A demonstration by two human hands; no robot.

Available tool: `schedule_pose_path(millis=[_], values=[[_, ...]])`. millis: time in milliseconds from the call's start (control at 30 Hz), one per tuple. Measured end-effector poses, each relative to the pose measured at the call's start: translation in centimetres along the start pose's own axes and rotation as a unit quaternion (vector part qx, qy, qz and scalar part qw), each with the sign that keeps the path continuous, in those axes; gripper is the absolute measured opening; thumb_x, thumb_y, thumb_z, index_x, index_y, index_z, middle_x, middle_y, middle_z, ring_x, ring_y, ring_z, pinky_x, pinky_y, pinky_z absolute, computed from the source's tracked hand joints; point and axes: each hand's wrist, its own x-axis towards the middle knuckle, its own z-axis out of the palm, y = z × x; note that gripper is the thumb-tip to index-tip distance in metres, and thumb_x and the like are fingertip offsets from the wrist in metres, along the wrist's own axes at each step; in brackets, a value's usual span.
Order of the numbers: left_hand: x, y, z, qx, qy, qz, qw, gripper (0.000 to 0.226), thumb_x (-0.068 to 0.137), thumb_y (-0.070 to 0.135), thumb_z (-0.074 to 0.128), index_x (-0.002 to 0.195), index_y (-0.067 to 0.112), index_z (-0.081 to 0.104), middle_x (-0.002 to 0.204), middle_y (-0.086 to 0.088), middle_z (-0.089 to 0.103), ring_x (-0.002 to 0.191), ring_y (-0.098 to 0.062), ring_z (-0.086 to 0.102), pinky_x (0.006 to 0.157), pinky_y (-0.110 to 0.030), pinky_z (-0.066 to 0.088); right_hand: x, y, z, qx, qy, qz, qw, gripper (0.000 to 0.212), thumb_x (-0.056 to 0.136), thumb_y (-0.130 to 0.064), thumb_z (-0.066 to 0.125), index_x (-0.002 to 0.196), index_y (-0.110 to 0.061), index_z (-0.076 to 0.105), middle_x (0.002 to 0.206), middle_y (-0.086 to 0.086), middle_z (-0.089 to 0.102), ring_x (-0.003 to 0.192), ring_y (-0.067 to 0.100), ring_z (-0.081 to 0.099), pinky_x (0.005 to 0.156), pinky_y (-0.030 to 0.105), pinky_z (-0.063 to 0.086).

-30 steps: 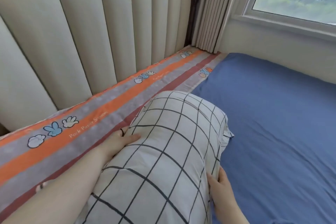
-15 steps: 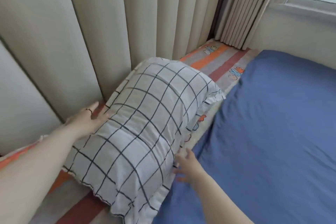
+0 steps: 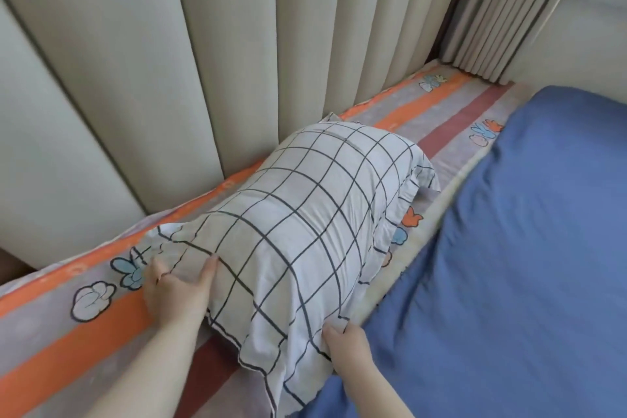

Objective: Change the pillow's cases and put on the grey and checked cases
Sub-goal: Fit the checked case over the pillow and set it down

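Home bedroom: padded headboard (image 3: 169, 78), bed sheet (image 3: 526, 248).

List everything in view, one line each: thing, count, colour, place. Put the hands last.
checked pillow: one, white with dark grid lines, lying on the striped sheet beside the headboard
striped sheet: one, orange, grey and dull red with cartoon prints, along the foot of the headboard
blue cover: one, blue, spread over the bed to the right of the pillow
headboard: one, cream padded panels, behind the pillow
curtain: one, beige pleats, top right corner
left hand: one, holding the pillow's left frill between thumb and finger
right hand: one, gripping the pillow's near edge
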Motion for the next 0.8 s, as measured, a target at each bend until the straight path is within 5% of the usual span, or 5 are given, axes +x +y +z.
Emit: schedule_pose_path(millis=[167, 367, 600, 700, 800], values=[[-1.2, -0.2, 0.6, -0.187, -0.091, -0.274, 0.939, 0.080, 0.075, 0.058, 0.059, 0.125, -0.004, 0.044, 0.131, -0.019, 0.049, 0.116, -0.037, 0.048, 0.092, -0.040, 0.040, -0.4, 0.8, 0.5, -0.023, 0.004, 0.008, 1.000, 0.040, 0.097, -0.026, 0.037, 0.116, 0.005, 0.052, 0.092, 0.009, 0.051, 0.100, 0.031, 0.057, 0.089, 0.040, 0.051], [0.9, 0.4, -0.3, -0.188, -0.114, -0.192, 0.956, 0.053, 0.089, 0.035, 0.051, 0.124, -0.004, 0.048, 0.132, -0.019, 0.050, 0.118, -0.035, 0.048, 0.089, -0.035, 0.037, -2.6, 3.5, 0.3, 0.121, -0.174, 0.050, 0.976, 0.039, 0.086, -0.044, 0.055, 0.107, -0.013, 0.059, 0.099, 0.009, 0.068, 0.075, 0.018, 0.066, 0.048, 0.028, 0.054], [3.6, -2.2, -4.6, -0.310, -0.076, -0.093, 0.943, 0.019, 0.094, 0.016, 0.045, 0.085, 0.010, 0.060, 0.070, 0.009, 0.071, 0.063, -0.005, 0.065, 0.069, -0.026, 0.050, -2.1, 3.3, 4.3, -0.036, -0.095, -0.033, 0.994, 0.027, 0.082, -0.027, 0.056, 0.066, -0.005, 0.054, 0.028, -0.004, 0.051, 0.021, 0.003, 0.042, 0.032, 0.012, 0.038], [4.9, -8.8, -6.9, -0.168, -0.013, -0.145, 0.975, 0.026, 0.094, 0.021, 0.046, 0.094, 0.000, 0.061, 0.106, -0.020, 0.065, 0.091, -0.033, 0.061, 0.074, -0.031, 0.039, -2.0, 5.8, 7.0, -0.100, -0.116, -0.023, 0.988, 0.050, 0.082, -0.032, 0.059, 0.122, -0.003, 0.050, 0.106, 0.011, 0.069, 0.084, 0.008, 0.068, 0.078, 0.018, 0.051], [4.9, -12.8, -7.6, -0.024, -0.015, -0.186, 0.982, 0.042, 0.094, 0.023, 0.046, 0.112, -0.015, 0.052, 0.122, -0.037, 0.050, 0.112, -0.048, 0.048, 0.091, -0.046, 0.038, -0.8, 7.3, 8.5, -0.096, -0.137, -0.056, 0.984, 0.066, 0.092, -0.033, 0.047, 0.146, -0.010, 0.017, 0.152, 0.008, 0.028, 0.135, 0.018, 0.036, 0.108, 0.021, 0.028]])
